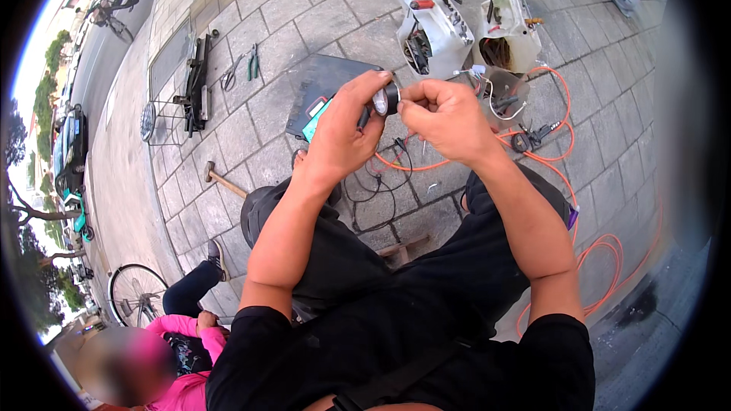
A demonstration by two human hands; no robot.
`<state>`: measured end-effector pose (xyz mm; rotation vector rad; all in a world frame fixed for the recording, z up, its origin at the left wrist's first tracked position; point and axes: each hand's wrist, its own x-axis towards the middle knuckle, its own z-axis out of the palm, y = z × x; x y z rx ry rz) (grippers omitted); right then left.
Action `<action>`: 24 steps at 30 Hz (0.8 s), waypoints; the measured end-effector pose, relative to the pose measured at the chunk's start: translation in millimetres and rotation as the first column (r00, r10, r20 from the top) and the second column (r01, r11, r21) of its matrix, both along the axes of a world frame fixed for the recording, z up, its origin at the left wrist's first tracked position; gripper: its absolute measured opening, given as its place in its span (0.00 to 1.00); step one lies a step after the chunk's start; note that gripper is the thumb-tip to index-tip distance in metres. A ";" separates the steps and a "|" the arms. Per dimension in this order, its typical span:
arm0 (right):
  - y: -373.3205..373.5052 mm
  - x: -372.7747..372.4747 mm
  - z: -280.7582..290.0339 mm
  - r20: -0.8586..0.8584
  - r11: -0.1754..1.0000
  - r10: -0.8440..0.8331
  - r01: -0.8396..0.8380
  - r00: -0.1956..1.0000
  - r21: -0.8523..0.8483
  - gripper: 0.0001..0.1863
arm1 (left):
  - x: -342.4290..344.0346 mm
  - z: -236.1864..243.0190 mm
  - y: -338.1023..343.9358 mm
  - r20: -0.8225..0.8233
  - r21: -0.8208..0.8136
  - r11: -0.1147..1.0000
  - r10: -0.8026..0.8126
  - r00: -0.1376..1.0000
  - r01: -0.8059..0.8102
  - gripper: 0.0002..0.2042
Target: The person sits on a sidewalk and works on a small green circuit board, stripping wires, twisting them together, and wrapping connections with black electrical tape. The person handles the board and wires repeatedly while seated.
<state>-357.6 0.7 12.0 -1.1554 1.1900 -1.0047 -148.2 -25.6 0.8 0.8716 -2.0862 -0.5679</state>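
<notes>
Between my hands is a small black roll with a pale centre, which looks like black tape [392, 97]. My left hand [340, 125] is closed around it with fingers and thumb. At its right side my right hand [451, 118] is pinched together, touching the roll's edge; any loose end there is too small to make out. Just below the left hand's fingers, partly covered, a teal device [315, 119] with a small display lies on a dark grey flat panel [335, 68]. Thin black leads [373, 199] trail on the paving beneath my hands.
Two cut-open white containers [445, 38] of tools stand ahead. An orange hose [567, 106] loops along the right. Pliers [253, 62] and a hammer [226, 180] lie to the left, near a metal stand [199, 87]. A person in pink [171, 325] sits at lower left by a bicycle wheel [135, 294].
</notes>
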 end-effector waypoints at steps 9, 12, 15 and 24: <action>6.9 1.3 8.3 -0.266 0.980 -0.058 0.005 0.962 -0.199 0.10 | -8.7 -5.5 12.4 -0.246 0.274 0.962 0.051 0.968 0.019 0.35; 6.0 2.1 -6.1 0.005 0.993 -0.012 0.012 1.000 -0.114 0.09 | -2.5 -8.8 10.0 -0.244 0.321 0.945 0.022 0.969 0.059 0.38; 6.5 -1.5 -0.4 -0.099 0.986 0.047 -0.062 0.994 -0.155 0.10 | 0.4 -10.0 9.7 -0.214 0.304 0.952 0.044 0.976 0.024 0.37; 8.5 1.5 -2.9 -0.101 0.993 -0.027 0.014 0.994 -0.120 0.08 | -1.8 0.0 13.8 -0.032 0.114 0.988 0.106 0.994 -0.101 0.27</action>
